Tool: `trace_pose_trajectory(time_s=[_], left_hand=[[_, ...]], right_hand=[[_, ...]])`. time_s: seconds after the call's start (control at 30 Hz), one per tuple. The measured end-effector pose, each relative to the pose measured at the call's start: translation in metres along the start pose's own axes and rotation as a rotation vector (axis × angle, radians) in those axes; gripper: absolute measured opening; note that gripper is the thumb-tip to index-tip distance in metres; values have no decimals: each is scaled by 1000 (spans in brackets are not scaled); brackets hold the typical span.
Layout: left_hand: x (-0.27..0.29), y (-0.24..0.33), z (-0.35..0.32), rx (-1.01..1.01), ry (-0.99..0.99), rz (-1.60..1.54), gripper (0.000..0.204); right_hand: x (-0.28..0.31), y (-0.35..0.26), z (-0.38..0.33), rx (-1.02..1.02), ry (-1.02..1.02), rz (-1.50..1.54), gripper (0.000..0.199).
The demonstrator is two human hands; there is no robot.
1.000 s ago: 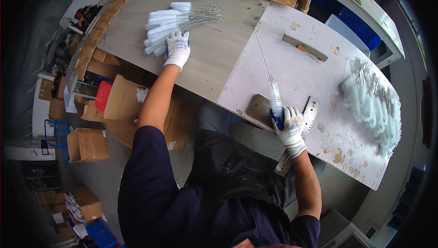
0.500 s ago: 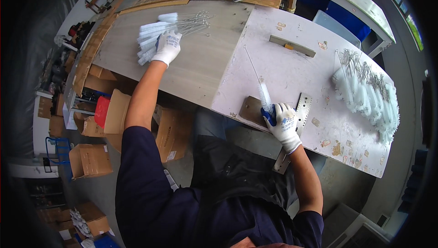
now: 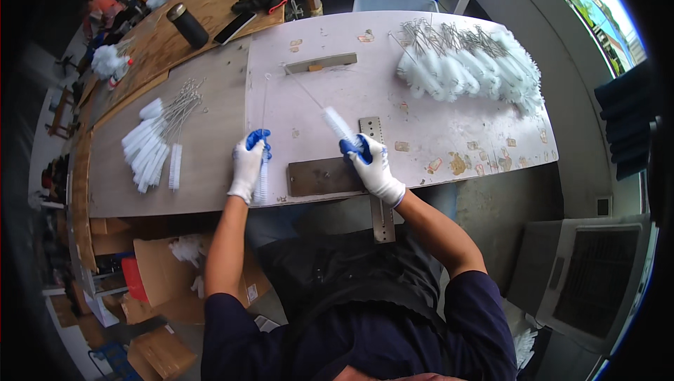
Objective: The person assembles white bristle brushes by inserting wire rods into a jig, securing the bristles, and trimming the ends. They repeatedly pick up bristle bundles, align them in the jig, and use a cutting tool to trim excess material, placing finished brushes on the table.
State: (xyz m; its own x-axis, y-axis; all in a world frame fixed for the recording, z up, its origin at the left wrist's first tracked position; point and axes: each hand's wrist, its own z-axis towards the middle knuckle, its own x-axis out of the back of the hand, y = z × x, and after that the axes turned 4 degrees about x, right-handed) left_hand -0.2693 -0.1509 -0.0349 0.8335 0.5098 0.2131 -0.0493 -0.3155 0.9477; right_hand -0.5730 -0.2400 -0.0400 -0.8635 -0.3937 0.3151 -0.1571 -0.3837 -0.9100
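Note:
My left hand, in a white glove with blue-coated fingers, is closed on a slim white bottle brush near the table's front edge; its looped wire handle points away from me. In my gloved right hand is a second bottle brush, tilted, with its wire stretching far and left. Below that hand lie a dark metal plate and a perforated metal strip that overhangs the edge. To the left rests a fanned pile of slim brushes, with one brush slightly apart.
Fluffy white brushes are heaped at the far right. A metal bar lies on the pale table beyond my hands. Farther left are a black flask, a phone and dark gloves. Another person appears at upper left; cardboard boxes stand below.
My left hand has come from the left pile to the table's middle and now holds a brush. The right hand still grips its brush. The whole view has swung rightward.

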Motion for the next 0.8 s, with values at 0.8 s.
trace_pose_trajectory(time_s=[0.8], left_hand=[[-109,43,-11,82,-256,-779,33]], right_hand=[[12,-41,6,-205,-250,34,33]])
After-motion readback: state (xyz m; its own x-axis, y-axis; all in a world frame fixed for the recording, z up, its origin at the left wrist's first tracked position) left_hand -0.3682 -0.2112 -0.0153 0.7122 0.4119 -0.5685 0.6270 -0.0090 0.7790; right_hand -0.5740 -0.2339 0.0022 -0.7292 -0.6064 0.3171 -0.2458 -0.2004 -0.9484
